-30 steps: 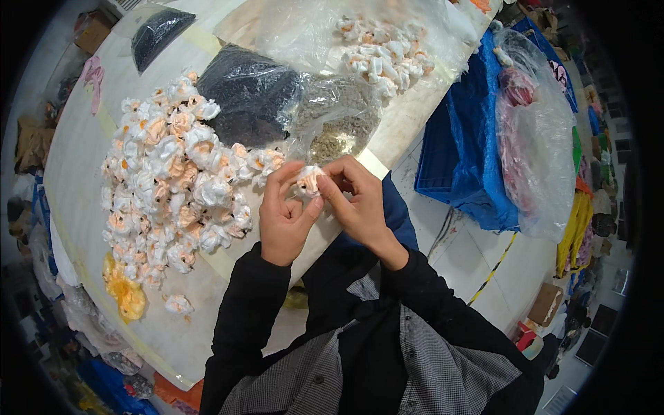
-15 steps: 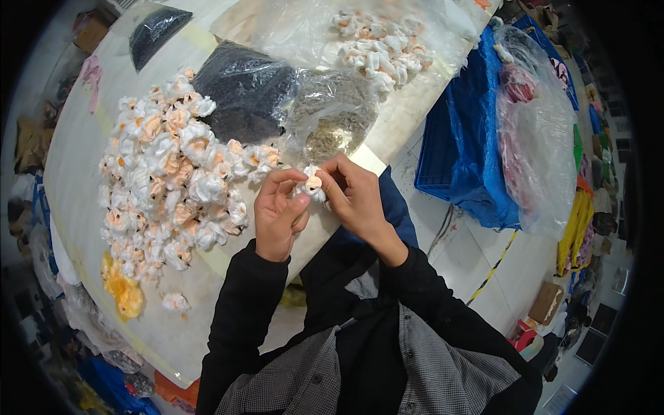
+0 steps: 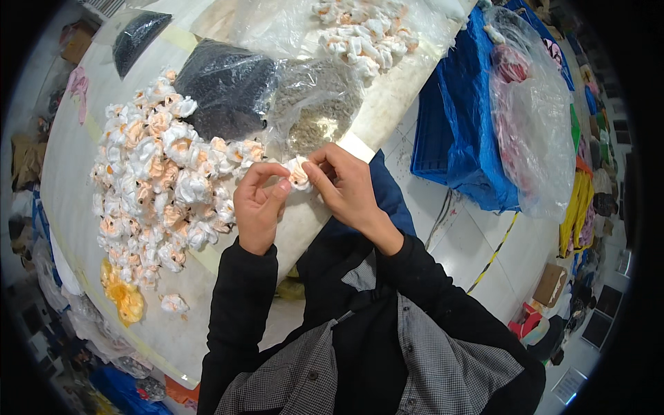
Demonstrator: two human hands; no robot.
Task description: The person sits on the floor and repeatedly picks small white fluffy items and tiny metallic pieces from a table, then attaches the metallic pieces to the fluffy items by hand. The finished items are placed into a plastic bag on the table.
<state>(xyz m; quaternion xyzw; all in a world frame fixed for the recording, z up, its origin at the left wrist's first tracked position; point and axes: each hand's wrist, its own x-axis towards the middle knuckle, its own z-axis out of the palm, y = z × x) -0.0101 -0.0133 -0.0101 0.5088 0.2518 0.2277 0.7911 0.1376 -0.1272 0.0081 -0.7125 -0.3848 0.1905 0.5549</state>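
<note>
Between my two hands, just over the table's right edge, is a small white and peach fabric flower (image 3: 299, 174). My right hand (image 3: 346, 190) pinches it from the right with thumb and forefinger. From the other side, my left hand (image 3: 260, 206) has its thumb and forefinger at the petals, the other fingers curled. To the left of my hands a big heap of similar white and peach flowers (image 3: 149, 183) covers the table. One loose flower (image 3: 174, 303) lies apart, nearer to me, close to a yellow flower bunch (image 3: 124, 299).
Beyond my hands are a clear bag of dark small pieces (image 3: 225, 86) and a bag of greyish-brown pieces (image 3: 315, 104). More white flowers (image 3: 366, 38) lie at the far end. A blue crate (image 3: 430, 135) with blue sheeting and clear plastic stands on the floor at right.
Both hands have shifted slightly left with the flower, whose peach face now shows more broadly. The whole view has moved a little.
</note>
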